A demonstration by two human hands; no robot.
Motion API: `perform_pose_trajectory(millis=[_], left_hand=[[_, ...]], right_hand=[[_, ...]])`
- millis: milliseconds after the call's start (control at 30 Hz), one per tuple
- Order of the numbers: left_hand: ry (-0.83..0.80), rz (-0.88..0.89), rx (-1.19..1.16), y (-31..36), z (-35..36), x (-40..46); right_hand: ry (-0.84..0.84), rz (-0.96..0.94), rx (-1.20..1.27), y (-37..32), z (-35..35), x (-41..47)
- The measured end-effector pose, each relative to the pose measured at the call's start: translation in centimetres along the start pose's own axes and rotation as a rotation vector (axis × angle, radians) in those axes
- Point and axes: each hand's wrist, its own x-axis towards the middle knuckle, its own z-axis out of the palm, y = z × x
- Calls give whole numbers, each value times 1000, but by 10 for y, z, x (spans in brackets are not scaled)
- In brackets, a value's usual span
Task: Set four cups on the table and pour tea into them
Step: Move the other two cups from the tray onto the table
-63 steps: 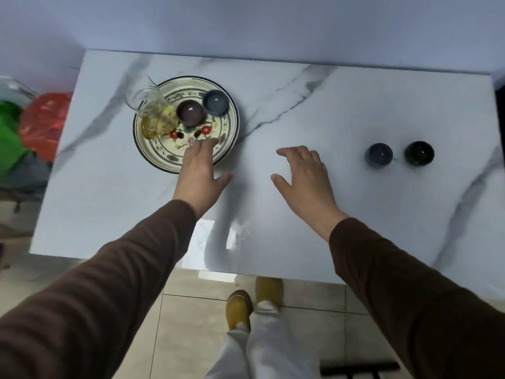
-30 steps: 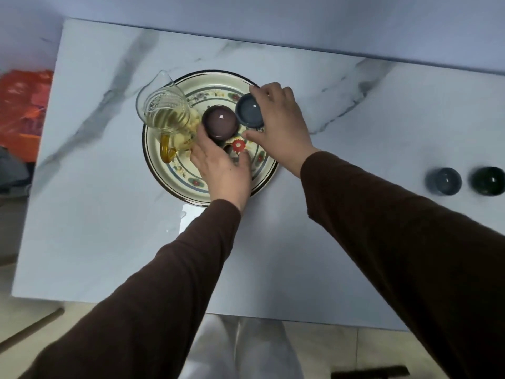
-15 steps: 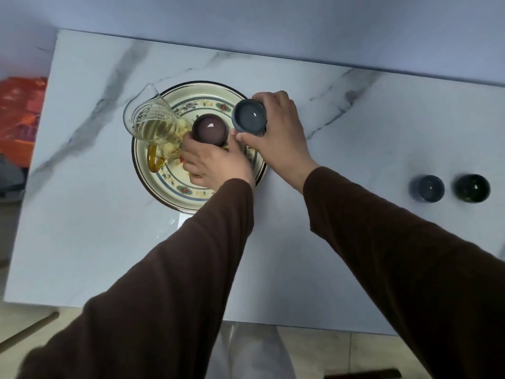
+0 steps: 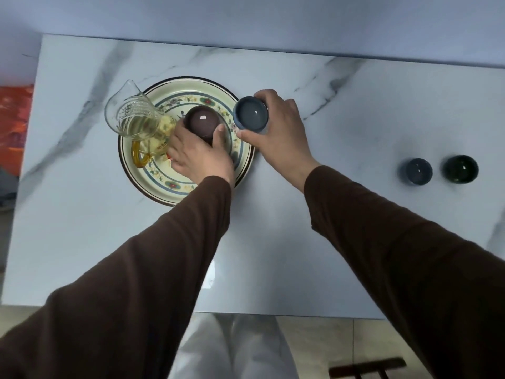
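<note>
- The left hand (image 4: 198,153) is closed round the purple cup (image 4: 202,123), thumb on one side and fingers on the other; the cup sits over the middle of the plate (image 4: 153,173).
- The right hand (image 4: 278,129) grips the blue cup (image 4: 251,114) — fingers behind it, thumb at its near side. This cup is at the plate's right rim, above the edge; whether it touches the plate or the table I cannot tell.
- A glass pitcher (image 4: 136,120) of pale yellow tea stands on the plate's left part, spout pointing far-left past the rim, amber handle (image 4: 139,157) on its near side. It is just beside the left hand's fingers.
- Well off to the right on the marble table (image 4: 355,105) stand two more cups side by side, a grey-blue cup (image 4: 417,171) and a dark green cup (image 4: 460,169) to its right — both upright, close together but apart.
- Both arms wear brown sleeves (image 4: 396,255).
- Something orange (image 4: 15,119) lies beyond the table's left edge.
</note>
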Motion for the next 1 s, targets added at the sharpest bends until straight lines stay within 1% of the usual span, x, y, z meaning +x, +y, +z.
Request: perform_pose_trajectory(millis=[200,400,533,667,833,1000], left_hand=[[-86,281,-26,-9,-39,-27],[-219,529,-9,-34,-80,-72],[-291,652,41,-52,-97,-112],[-335,706,37,-59,-98,-157],[-372,750,29,-56,-82,-223],[-402,747,7,-44,-56,-293]], right_hand=[[68,46,19,-1,-22,-42],[170,136,24,7,-49,-118],[213,192,22,18,-69,-175],[215,222,3,39,-88,-223],[221,235,-17,79,-118,-272],[208,243,-41,129,-156,-305]])
